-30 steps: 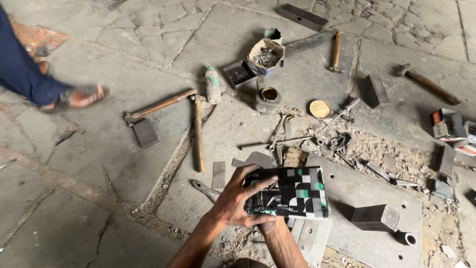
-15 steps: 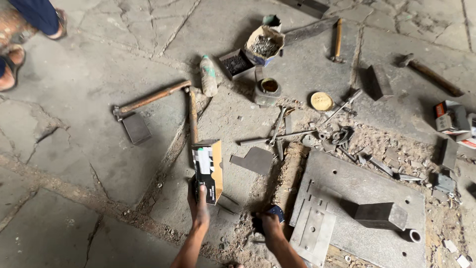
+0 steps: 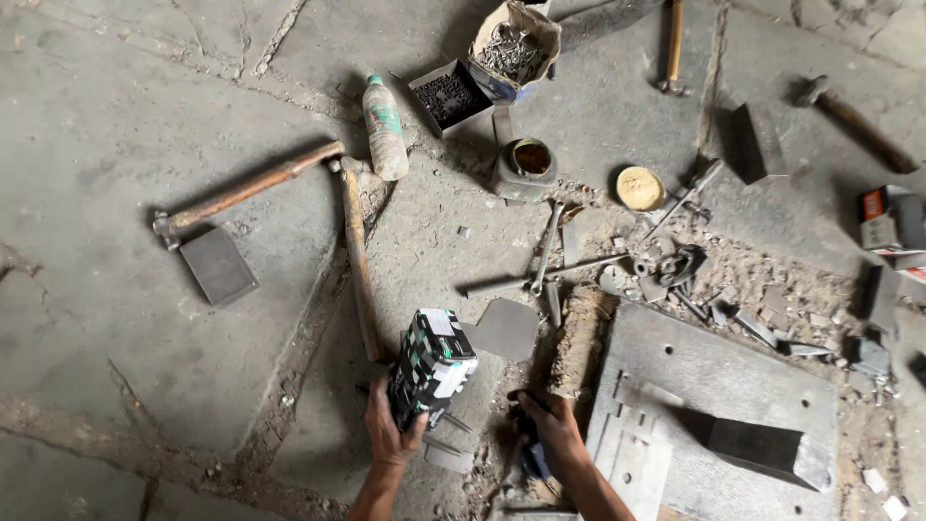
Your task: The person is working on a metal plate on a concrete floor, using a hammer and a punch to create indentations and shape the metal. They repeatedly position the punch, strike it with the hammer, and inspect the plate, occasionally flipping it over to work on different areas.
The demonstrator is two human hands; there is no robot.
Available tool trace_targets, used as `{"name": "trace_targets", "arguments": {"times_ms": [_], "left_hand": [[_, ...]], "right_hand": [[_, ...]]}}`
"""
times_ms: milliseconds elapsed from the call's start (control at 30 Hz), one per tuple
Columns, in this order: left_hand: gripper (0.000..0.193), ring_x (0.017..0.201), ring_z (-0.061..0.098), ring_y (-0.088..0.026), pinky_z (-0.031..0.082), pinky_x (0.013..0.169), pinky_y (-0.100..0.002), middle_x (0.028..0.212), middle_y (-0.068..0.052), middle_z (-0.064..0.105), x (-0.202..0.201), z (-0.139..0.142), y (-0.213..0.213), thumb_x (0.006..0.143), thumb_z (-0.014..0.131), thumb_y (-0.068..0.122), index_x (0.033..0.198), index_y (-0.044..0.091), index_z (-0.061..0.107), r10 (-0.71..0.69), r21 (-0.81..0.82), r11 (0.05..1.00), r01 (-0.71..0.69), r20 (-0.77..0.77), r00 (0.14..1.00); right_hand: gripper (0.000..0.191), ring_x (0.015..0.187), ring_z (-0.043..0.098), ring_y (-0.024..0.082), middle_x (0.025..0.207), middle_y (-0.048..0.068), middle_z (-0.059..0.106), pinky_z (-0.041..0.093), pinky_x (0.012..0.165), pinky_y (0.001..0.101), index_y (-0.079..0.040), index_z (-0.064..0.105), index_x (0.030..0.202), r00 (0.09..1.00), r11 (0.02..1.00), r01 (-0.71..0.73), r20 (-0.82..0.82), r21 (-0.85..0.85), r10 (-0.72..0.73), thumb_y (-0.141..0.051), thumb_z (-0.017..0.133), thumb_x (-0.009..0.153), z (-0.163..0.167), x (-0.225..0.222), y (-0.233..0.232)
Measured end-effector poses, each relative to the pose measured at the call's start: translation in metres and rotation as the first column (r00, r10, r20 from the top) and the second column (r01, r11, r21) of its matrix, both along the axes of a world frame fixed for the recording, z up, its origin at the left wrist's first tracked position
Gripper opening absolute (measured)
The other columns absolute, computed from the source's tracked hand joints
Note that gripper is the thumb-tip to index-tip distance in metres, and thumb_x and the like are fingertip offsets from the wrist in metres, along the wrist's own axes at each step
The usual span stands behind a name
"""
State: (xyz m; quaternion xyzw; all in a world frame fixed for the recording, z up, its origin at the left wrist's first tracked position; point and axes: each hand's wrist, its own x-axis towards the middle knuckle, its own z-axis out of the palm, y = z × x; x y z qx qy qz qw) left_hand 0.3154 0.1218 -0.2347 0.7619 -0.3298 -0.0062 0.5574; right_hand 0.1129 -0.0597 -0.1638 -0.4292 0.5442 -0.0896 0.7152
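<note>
While the person looks down at a cracked concrete floor point(image 3: 145, 386), the left hand point(image 3: 391, 434) at about seven o'clock is closed around the lower end of a small box point(image 3: 431, 365), patterned black, white and green. The box is tilted up off the floor with its far end pointing toward twelve o'clock, so its top face shows to the camera.

The right hand point(image 3: 552, 436), near six o'clock, rests curled with its fingers bent onto a dark object on the floor; whether it truly grips this cannot be told. Just beyond it, toward twelve, lies a wooden-handled wire brush point(image 3: 581, 340).

At four o'clock a grey steel plate point(image 3: 733, 376) lies flat, carrying a dark metal block point(image 3: 762, 452). Loose wrenches point(image 3: 545, 253) and scrap lie at the centre in rubble. At ten o'clock two long-handled hammers point(image 3: 253, 188) lie crossed beside a plastic bottle point(image 3: 385, 127). At twelve o'clock open cardboard boxes of nails point(image 3: 513, 39) sit within reach.

The floor is dusty, grey and split by long cracks.
</note>
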Motion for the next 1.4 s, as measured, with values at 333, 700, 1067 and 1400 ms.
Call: {"name": "trace_targets", "arguments": {"times_ms": [333,700,1067,1400], "left_hand": [[0.082,0.098,0.068,-0.028,0.062,0.073,-0.044,0.116,-0.02,0.059,0.0,-0.006,-0.001,0.093,0.047,0.069,0.14,0.002,0.045,-0.019,-0.027,0.999,0.019,0.023,1.0],[0.078,0.096,0.065,-0.028,0.06,0.07,-0.041,0.115,-0.022,0.056,0.0,-0.003,-0.008,0.092,0.049,0.066,0.135,0.002,0.045,-0.005,-0.032,0.999,0.007,0.049,0.999],[0.092,0.11,0.065,-0.043,0.056,0.087,-0.052,0.129,-0.029,0.055,-0.004,0.0,0.006,0.086,0.052,0.072,0.144,0.001,0.043,-0.035,0.082,0.996,0.043,-0.098,0.995],[0.094,0.12,0.059,-0.049,0.051,0.097,-0.061,0.133,-0.03,0.053,0.003,-0.001,0.003,0.083,0.057,0.071,0.144,0.001,0.042,-0.065,0.145,0.987,0.068,-0.026,0.998]], "right_hand": [[0.028,0.077,0.074,0.022,0.098,0.017,0.081,0.057,0.063,0.0312,0.0,0.073,0.119,0.986,0.959,0.166,-0.054,0.23,-0.158,-0.007,0.061,0.094,-0.005,-0.004,0.023],[0.043,0.091,0.072,0.029,0.107,0.022,0.078,0.061,0.076,0.0351,0.009,0.063,0.127,0.967,0.957,0.148,0.166,0.249,-0.193,-0.022,0.051,0.1,-0.001,-0.023,0.024],[0.056,0.091,0.064,0.025,0.119,0.022,0.076,0.049,0.069,0.0314,0.008,0.066,0.13,0.948,0.989,0.039,0.307,0.141,-0.081,-0.033,0.034,0.108,0.006,0.081,-0.119],[0.067,0.11,0.067,0.036,0.123,0.027,0.068,0.054,0.096,0.0443,0.001,0.049,0.14,0.845,0.92,0.3,0.517,-0.253,-0.133,-0.05,0.047,0.097,0.111,0.263,-0.302]]}}
